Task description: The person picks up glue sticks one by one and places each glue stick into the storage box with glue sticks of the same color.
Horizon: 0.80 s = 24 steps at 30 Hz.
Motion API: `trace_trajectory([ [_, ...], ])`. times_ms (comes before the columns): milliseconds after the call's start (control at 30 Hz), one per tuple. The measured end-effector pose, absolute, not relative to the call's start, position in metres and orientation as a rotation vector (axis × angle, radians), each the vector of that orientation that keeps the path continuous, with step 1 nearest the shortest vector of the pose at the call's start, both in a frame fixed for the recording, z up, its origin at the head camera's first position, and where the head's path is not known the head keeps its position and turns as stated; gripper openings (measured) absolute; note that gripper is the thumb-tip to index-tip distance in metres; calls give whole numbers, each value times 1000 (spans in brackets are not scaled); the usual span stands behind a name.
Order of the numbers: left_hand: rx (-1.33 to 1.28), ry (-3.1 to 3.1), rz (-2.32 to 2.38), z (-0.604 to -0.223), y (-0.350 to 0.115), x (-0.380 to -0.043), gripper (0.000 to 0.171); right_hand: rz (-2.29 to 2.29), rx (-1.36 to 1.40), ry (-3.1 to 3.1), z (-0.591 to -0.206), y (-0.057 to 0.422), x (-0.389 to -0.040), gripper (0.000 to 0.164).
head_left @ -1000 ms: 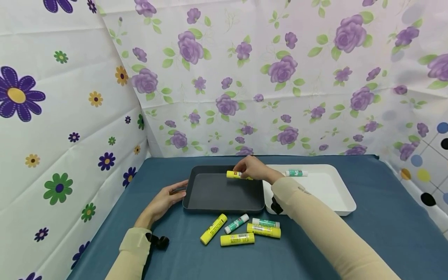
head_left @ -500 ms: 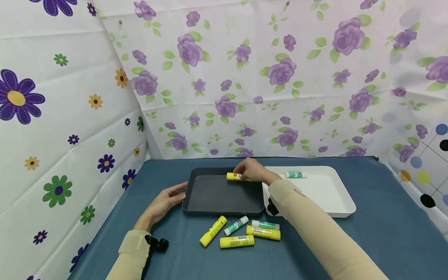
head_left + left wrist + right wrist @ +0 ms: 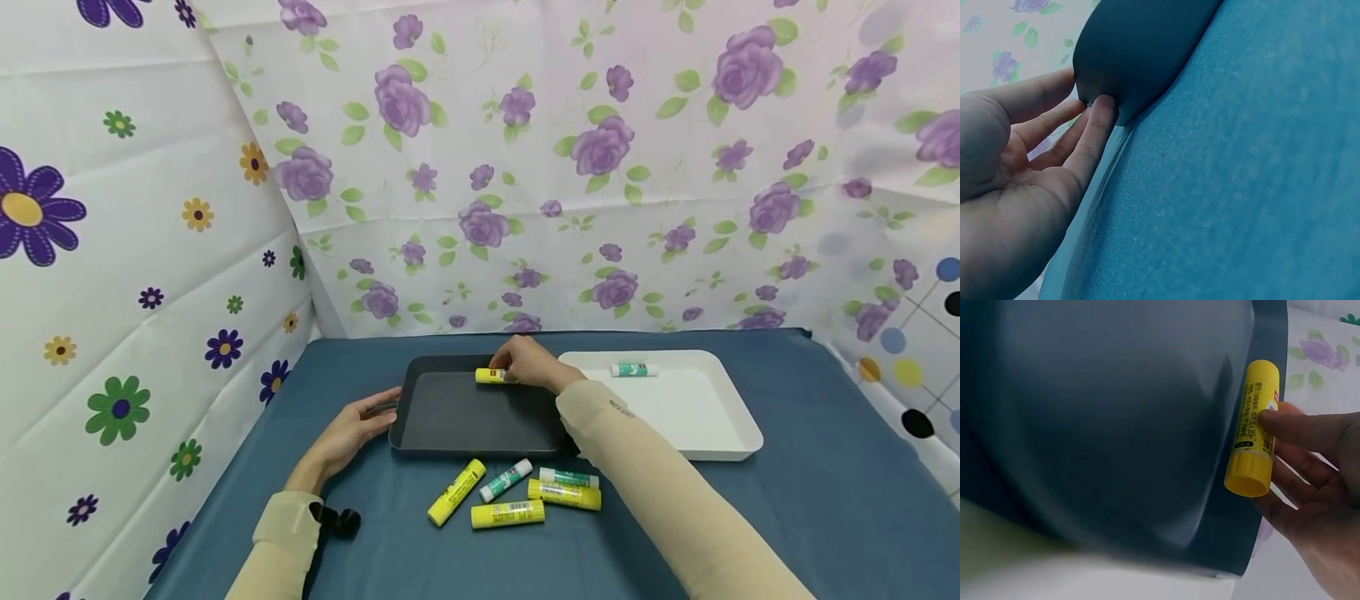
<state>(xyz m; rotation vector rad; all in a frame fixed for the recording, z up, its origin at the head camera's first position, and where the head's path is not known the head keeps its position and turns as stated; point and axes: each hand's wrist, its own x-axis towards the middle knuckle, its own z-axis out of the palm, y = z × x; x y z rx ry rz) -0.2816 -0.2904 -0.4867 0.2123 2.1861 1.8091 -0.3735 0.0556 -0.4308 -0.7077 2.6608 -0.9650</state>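
Note:
My right hand [image 3: 525, 363] pinches a yellow glue stick [image 3: 1252, 431] between thumb and fingers. It holds the stick lengthwise at the far inner side of the dark grey tray [image 3: 480, 417]; in the head view the fingers cover the stick's right part. My left hand [image 3: 352, 433] has its fingers stretched out, with fingertips touching the tray's left wall. Seen from the left wrist, those fingertips [image 3: 1105, 105] lie against the outside of the tray's corner. In front of the tray lie yellow glue sticks, one of them [image 3: 457, 492] slanted, and green-and-white glue sticks, one [image 3: 506, 481] also slanted.
A white tray [image 3: 690, 417] stands right beside the dark one, with a green-and-white glue stick [image 3: 634, 369] near its far side. Blue cloth [image 3: 675, 517] covers the table. Flowered sheets [image 3: 450, 167] hang behind and on the left.
My right hand has shifted slightly left along the tray's far side, carrying the yellow glue stick. My left hand stays at the tray's left wall.

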Motion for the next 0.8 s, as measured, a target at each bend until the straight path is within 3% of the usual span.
trace_trajectory([
  [800,214,2196,1797,-485,-291,-281,59,-685,-771,2724,-425,50,-372,22],
])
